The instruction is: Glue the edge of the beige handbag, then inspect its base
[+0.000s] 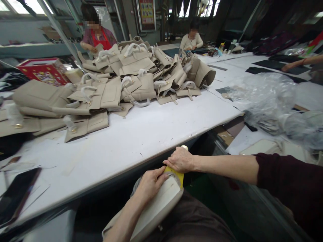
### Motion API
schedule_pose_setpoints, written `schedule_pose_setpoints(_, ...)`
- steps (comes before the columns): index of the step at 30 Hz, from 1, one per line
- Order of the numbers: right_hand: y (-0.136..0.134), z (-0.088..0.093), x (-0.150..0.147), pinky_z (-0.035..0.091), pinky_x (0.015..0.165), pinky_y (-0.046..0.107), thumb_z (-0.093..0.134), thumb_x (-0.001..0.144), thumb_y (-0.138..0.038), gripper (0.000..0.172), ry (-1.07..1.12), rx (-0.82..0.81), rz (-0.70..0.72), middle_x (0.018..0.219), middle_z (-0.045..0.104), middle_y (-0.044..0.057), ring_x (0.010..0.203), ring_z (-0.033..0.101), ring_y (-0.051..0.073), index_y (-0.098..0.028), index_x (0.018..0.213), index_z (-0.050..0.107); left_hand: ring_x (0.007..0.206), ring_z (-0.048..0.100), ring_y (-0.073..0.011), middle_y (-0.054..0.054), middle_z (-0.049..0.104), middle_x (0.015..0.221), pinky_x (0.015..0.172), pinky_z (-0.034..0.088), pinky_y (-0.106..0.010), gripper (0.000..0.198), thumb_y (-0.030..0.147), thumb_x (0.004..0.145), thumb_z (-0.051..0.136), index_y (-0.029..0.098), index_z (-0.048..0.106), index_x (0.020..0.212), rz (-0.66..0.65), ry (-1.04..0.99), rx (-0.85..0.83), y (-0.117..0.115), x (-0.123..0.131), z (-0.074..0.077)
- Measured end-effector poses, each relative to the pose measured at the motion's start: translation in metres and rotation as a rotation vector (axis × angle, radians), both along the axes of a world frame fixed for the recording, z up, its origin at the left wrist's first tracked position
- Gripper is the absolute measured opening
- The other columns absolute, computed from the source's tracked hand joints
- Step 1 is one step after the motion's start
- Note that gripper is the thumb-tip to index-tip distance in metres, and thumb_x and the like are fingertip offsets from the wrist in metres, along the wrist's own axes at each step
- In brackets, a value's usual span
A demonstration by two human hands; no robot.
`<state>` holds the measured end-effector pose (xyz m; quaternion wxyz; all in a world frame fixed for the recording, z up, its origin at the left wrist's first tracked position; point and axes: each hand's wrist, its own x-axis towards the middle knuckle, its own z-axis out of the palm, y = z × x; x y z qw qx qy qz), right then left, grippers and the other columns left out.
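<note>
My right hand is wrapped round a tool whose pale rounded end sticks out above the fist. Below that fist a yellow piece lies against the end of a cream bag. Whether the yellow piece belongs to the tool I cannot tell. My left hand grips the bag's near side, its fingertips close to the yellow piece. The bag lies across my lap, partly hidden behind my left forearm.
Beige bags with wrapped handles are heaped on the white table. A phone lies at left, clear plastic at right. Two people sit or stand beyond the table; another person's arm reaches in at right.
</note>
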<state>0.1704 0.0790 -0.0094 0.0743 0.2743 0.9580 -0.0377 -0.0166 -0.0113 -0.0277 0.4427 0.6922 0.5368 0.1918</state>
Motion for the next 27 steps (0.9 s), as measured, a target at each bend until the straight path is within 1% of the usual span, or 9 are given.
schedule_pose_setpoints(6, -0.013, -0.003, 0.003, 0.040, 0.061, 0.032, 0.022, 0.103, -0.041, 0.058, -0.034, -0.011, -0.084, 0.080, 0.074, 0.009, 0.073, 0.070, 0.026, -0.020, 0.084, 0.072, 0.080, 0.062, -0.0197, -0.002, 0.068, 0.087, 0.070, 0.040, -0.025, 0.025, 0.036, 0.098, 0.043, 0.022, 0.064, 0.097, -0.032, 0.082, 0.107, -0.006, 0.005, 0.005)
schedule_pose_setpoints(10, -0.027, -0.007, 0.005, 0.042, 0.063, 0.033, 0.021, 0.103, -0.041, 0.059, -0.031, -0.008, -0.138, 0.081, 0.074, 0.010, 0.073, 0.070, 0.026, -0.019, 0.085, 0.072, 0.084, 0.063, -0.0203, -0.002, 0.068, 0.093, 0.071, 0.038, -0.026, 0.024, 0.037, 0.098, 0.044, 0.023, 0.064, 0.099, -0.046, 0.123, 0.135, -0.011, 0.005, 0.005)
schedule_pose_setpoints(14, -0.040, -0.005, 0.008, 0.040, 0.059, 0.032, 0.024, 0.103, -0.037, 0.052, -0.006, -0.008, -0.154, 0.081, 0.074, 0.008, 0.071, 0.070, 0.027, -0.022, 0.090, 0.072, 0.077, 0.057, -0.0194, 0.000, 0.065, 0.083, 0.068, 0.036, -0.025, 0.035, 0.045, 0.097, 0.042, 0.022, 0.067, 0.090, -0.028, -0.036, -0.026, -0.010, -0.001, 0.003)
schedule_pose_setpoints(16, -0.045, -0.003, 0.008, 0.039, 0.059, 0.032, 0.025, 0.102, -0.036, 0.051, 0.012, -0.013, -0.161, 0.080, 0.074, 0.008, 0.071, 0.070, 0.027, -0.022, 0.090, 0.072, 0.069, 0.050, -0.0174, 0.001, 0.058, 0.072, 0.064, 0.034, -0.025, 0.044, 0.050, 0.096, 0.041, 0.018, 0.066, 0.079, -0.008, -0.131, -0.140, -0.006, -0.004, 0.003)
schedule_pose_setpoints(19, -0.051, -0.002, 0.011, 0.038, 0.059, 0.033, 0.022, 0.102, -0.038, 0.057, 0.046, -0.034, -0.195, 0.077, 0.073, 0.012, 0.068, 0.069, 0.028, -0.019, 0.084, 0.073, 0.062, 0.039, -0.0144, 0.002, 0.047, 0.061, 0.055, 0.028, -0.024, 0.049, 0.053, 0.093, 0.043, 0.015, 0.063, 0.069, 0.037, -0.165, -0.214, 0.001, -0.005, 0.001)
schedule_pose_setpoints(21, -0.053, -0.004, 0.016, 0.036, 0.058, 0.032, 0.024, 0.101, -0.040, 0.058, 0.084, -0.071, -0.219, 0.074, 0.072, 0.013, 0.065, 0.068, 0.027, -0.017, 0.079, 0.072, 0.060, 0.038, -0.0136, 0.002, 0.047, 0.060, 0.053, 0.027, -0.024, 0.047, 0.052, 0.090, 0.047, 0.014, 0.066, 0.070, 0.060, -0.169, -0.247, 0.004, -0.004, -0.001)
schedule_pose_setpoints(23, -0.054, -0.007, 0.025, 0.032, 0.056, 0.030, 0.027, 0.100, -0.043, 0.059, 0.147, -0.131, -0.261, 0.068, 0.071, 0.011, 0.061, 0.065, 0.023, -0.017, 0.070, 0.070, 0.062, 0.043, -0.0141, 0.001, 0.056, 0.065, 0.055, 0.031, -0.023, 0.041, 0.051, 0.087, 0.052, 0.015, 0.073, 0.081, 0.076, -0.176, -0.288, 0.006, -0.003, -0.003)
schedule_pose_setpoints(25, -0.054, -0.012, 0.037, 0.029, 0.053, 0.028, 0.024, 0.101, -0.046, 0.064, 0.233, -0.208, -0.345, 0.059, 0.066, 0.006, 0.055, 0.060, 0.017, -0.017, 0.059, 0.063, 0.066, 0.050, -0.0158, -0.001, 0.064, 0.075, 0.059, 0.037, -0.024, 0.040, 0.052, 0.085, 0.056, 0.018, 0.075, 0.093, 0.085, -0.173, -0.326, 0.007, -0.002, -0.004)
schedule_pose_setpoints(27, -0.051, -0.017, 0.051, 0.027, 0.051, 0.026, 0.017, 0.102, -0.049, 0.069, 0.323, -0.285, -0.461, 0.051, 0.057, 0.002, 0.049, 0.052, 0.012, -0.016, 0.052, 0.052, 0.069, 0.054, -0.0173, -0.002, 0.068, 0.081, 0.061, 0.040, -0.025, 0.042, 0.054, 0.083, 0.058, 0.019, 0.076, 0.097, 0.086, -0.155, -0.355, 0.008, -0.002, -0.003)
